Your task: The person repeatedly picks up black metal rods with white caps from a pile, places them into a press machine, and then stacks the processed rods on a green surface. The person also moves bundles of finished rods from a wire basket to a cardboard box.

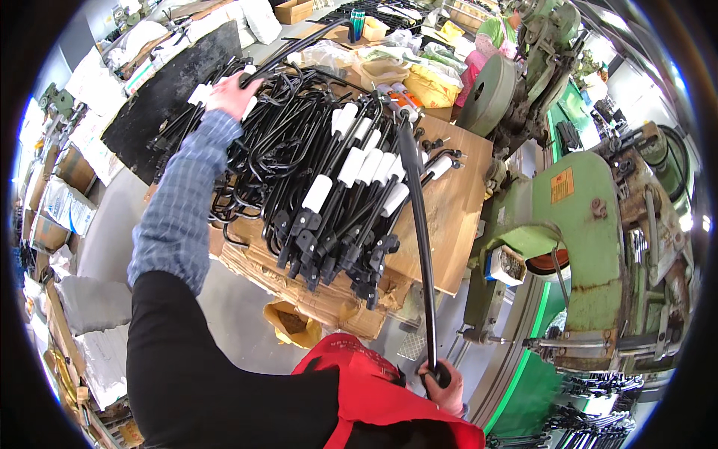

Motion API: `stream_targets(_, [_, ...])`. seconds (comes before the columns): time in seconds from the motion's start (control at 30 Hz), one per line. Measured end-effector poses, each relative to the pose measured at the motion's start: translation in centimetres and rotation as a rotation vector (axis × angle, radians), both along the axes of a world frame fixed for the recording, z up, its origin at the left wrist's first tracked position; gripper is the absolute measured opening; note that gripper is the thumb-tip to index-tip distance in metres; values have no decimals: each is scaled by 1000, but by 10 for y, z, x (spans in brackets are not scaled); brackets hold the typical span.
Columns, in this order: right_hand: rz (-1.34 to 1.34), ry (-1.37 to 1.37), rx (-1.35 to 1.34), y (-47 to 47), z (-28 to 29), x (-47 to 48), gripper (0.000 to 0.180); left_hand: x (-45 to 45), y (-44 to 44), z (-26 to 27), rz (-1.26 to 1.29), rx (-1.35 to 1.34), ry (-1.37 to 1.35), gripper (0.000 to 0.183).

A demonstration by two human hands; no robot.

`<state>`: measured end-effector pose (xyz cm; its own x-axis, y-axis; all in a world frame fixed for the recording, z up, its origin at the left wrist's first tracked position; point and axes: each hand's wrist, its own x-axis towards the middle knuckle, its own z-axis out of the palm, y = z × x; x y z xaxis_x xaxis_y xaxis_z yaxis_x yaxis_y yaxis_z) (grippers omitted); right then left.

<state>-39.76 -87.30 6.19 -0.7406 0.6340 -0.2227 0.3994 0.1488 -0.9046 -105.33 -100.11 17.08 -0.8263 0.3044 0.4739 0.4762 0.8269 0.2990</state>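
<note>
My left hand point(231, 94) reaches to the far left of a pile of bent black metal rods point(280, 123), its fingers around a black rod point(297, 46) that slants up to the right and has a hooked end. Low at the right, my right hand point(446, 384) grips the lower end of a long black tube point(420, 241), which runs up to the pile's right side. Between the hands lie more black rods with white sleeves point(352, 167) and black plastic joint fittings point(305, 241) at their near ends.
A wooden board point(449, 207) and flattened cardboard point(336, 311) lie under the pile. A green machine press point(589, 213) stands at the right. Below the table's edge is a yellow bag point(291, 322). Another person point(493, 36) is at the back right.
</note>
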Motion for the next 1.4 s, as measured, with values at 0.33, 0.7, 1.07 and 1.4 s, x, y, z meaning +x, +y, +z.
stream_targets(0.33, [578, 276, -189, 52, 38, -1, 29, 378, -164, -35, -494, 77, -822, 32])
stream_targets(0.7, [1016, 5, 743, 130, -2, 120, 31, 642, 87, -156, -1153, -49, -607, 65])
stream_targets(1.07, [410, -32, 998, 175, -16, 189, 28, 614, 202, -198, -1162, 149, -131, 41])
stream_targets(1.4, [358, 4, 990, 178, -30, 168, 28, 588, 221, -212, -1077, 54, -491, 27])
